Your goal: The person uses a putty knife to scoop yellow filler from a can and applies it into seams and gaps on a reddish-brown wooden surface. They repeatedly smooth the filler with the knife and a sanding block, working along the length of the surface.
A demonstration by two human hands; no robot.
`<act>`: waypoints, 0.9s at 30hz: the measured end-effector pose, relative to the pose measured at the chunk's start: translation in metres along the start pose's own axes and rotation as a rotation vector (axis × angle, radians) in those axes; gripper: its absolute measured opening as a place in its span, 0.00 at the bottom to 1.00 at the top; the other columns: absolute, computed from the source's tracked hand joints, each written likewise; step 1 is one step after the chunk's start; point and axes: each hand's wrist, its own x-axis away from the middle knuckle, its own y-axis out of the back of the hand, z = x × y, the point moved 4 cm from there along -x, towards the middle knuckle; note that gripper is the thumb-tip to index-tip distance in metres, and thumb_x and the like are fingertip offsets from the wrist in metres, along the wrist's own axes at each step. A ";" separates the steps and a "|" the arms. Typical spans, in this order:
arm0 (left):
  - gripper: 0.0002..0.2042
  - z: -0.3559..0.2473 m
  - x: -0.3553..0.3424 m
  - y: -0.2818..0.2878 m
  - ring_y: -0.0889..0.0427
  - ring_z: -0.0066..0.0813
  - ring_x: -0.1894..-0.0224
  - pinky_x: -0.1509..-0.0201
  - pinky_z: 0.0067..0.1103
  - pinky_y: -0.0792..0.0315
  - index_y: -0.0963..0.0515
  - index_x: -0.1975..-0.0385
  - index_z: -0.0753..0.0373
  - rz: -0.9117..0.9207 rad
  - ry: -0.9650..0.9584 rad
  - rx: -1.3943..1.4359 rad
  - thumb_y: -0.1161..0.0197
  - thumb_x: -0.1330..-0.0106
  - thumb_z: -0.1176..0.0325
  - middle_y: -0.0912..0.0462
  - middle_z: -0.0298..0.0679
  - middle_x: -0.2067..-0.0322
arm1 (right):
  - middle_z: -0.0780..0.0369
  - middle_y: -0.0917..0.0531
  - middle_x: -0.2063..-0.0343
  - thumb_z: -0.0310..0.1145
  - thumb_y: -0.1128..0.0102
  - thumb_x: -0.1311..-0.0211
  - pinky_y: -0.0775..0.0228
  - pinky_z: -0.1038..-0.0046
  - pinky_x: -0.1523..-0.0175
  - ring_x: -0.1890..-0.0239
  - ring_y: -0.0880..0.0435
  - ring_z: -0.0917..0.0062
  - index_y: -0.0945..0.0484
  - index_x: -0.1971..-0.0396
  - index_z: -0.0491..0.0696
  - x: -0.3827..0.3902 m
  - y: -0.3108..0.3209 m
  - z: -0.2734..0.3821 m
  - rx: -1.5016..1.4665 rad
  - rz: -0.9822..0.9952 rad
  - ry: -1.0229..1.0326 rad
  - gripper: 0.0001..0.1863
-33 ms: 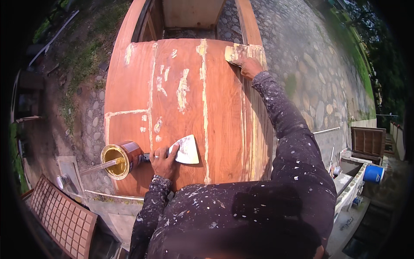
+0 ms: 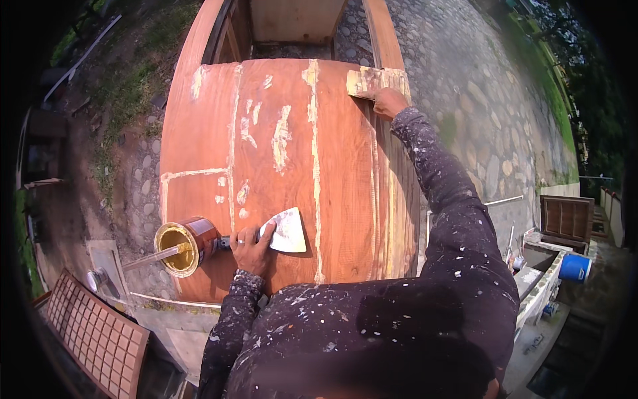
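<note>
A reddish wooden panel lies in front of me, with pale yellow filler along its seams and in several patches. My left hand is closed round the handle of a putty knife, whose broad, pale-smeared blade rests over the panel's near middle. Just left of that hand, an open can of yellow-brown filler lies tilted, a stick jutting from its mouth. At the panel's far right corner, my right hand grips a filler-coated spreader, flat against the filler-covered edge; its handle is hidden.
Wooden frame rails extend beyond the panel's far edge. Cobbled ground lies to the right, dirt and grass to the left. A latticed wooden panel leans at lower left. A blue bucket is at far right.
My right hand has shifted slightly to the right at the far corner, with the spreader still in it. My left hand, its putty knife and the can stay in place.
</note>
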 end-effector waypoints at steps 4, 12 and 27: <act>0.27 0.001 -0.001 0.000 0.25 0.32 0.53 0.42 0.35 0.39 0.21 0.45 0.44 -0.009 -0.014 -0.002 0.30 0.50 0.64 0.24 0.34 0.59 | 0.55 0.14 0.61 0.27 0.48 0.49 0.23 0.59 0.57 0.60 0.14 0.59 0.21 0.44 0.70 -0.021 0.032 -0.018 -0.118 -0.311 -0.004 0.31; 0.28 0.002 0.000 -0.001 0.25 0.33 0.54 0.42 0.35 0.39 0.21 0.44 0.44 -0.005 -0.014 -0.017 0.29 0.50 0.63 0.24 0.35 0.59 | 0.55 0.15 0.57 0.25 0.52 0.42 0.25 0.61 0.50 0.55 0.16 0.59 0.20 0.44 0.66 -0.060 0.023 -0.014 -0.064 -0.336 -0.081 0.27; 0.29 0.004 0.003 -0.003 0.24 0.32 0.52 0.41 0.35 0.39 0.21 0.44 0.42 0.016 0.003 -0.010 0.28 0.51 0.63 0.24 0.34 0.59 | 0.60 0.14 0.60 0.42 0.50 0.41 0.45 0.33 0.40 0.53 0.16 0.60 0.20 0.50 0.62 -0.045 0.007 0.004 0.115 -0.187 -0.045 0.19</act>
